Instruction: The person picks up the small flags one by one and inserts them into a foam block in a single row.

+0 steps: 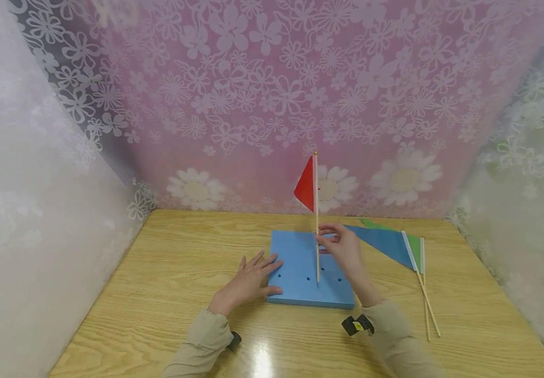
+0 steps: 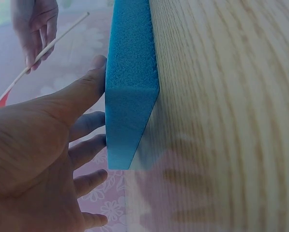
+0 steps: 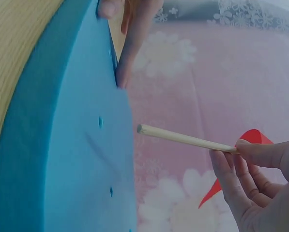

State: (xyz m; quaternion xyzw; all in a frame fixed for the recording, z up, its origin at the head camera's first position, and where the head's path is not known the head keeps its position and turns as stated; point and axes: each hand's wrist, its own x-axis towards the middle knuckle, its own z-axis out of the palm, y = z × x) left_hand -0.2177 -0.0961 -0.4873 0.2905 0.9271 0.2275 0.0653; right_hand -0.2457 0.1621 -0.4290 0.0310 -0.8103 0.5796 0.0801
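A blue foam board (image 1: 295, 252) with several small holes lies flat on the table. My left hand (image 1: 251, 278) rests on its left edge, fingers spread, with the thumb near the front corner. Between thumb and fingertips, my right hand (image 1: 342, 249) pinches the wooden stick of a red triangular flag (image 1: 305, 186). The flag stands nearly upright over the board, cloth at the top. In the right wrist view the bare lower end of the stick (image 3: 183, 137) is held off the board's surface, with holes (image 3: 100, 122) nearby.
To the right, a blue flag (image 1: 390, 244) and a green flag (image 1: 415, 245) lie on the wooden table (image 1: 182, 252), their sticks crossed. The blue cloth reaches behind my right hand. Flower-patterned cloth (image 1: 253, 105) encloses the table at the back and both sides.
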